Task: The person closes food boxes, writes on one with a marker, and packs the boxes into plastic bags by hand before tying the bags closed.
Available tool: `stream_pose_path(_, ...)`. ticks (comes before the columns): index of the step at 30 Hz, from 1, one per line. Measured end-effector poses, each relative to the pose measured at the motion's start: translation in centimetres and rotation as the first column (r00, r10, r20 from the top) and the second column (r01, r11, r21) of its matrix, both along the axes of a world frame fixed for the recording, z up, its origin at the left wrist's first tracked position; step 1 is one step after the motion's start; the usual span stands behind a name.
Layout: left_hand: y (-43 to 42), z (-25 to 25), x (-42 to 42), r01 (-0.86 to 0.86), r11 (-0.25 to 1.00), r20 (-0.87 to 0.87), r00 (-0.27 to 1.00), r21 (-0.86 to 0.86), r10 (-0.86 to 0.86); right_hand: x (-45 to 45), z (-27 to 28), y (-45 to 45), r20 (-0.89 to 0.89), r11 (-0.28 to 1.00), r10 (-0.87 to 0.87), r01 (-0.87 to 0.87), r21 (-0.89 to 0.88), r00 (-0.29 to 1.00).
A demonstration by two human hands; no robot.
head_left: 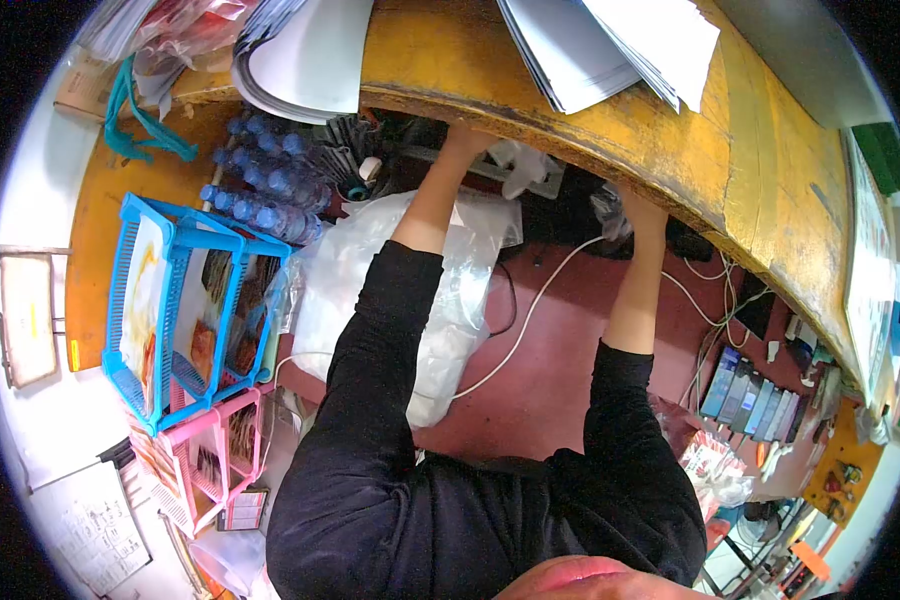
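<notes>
Both of my arms, in black sleeves, reach forward beneath the worn yellow wooden table. My left hand is at the table's underside, its fingers hidden by the edge. Just right of it hangs a crumpled white thing, perhaps a plastic bag; I cannot tell whether the hand touches it. My right hand also goes under the edge, and its fingers are out of sight. Crumpled clear plastic is right beside that hand; whether it is held does not show. A large translucent plastic sheet or bag lies below my left forearm.
Paper stacks lie on the tabletop. Bottled water, a blue rack and a pink rack stand at left. A white cable crosses the reddish floor. Phone-like devices line up at right.
</notes>
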State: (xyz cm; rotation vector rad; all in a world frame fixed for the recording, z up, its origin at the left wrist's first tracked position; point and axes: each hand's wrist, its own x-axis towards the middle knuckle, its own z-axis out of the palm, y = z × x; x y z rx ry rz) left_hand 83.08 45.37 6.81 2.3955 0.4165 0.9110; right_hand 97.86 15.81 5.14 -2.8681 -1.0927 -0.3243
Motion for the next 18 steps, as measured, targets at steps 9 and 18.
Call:
stream_pose_path(9,0.1,3.5,-0.7,0.167,0.852,0.219,0.974,-0.497,-0.064,0.3,0.6,2.2,0.009,0.996,-0.081,0.08,0.044,0.997)
stream_pose_path(18,-2.9,3.6,-1.7,0.374,0.558,0.305,0.927,-0.741,-0.217,-7.4,3.1,9.1,-0.114,0.87,0.276,-0.198,0.451,0.954)
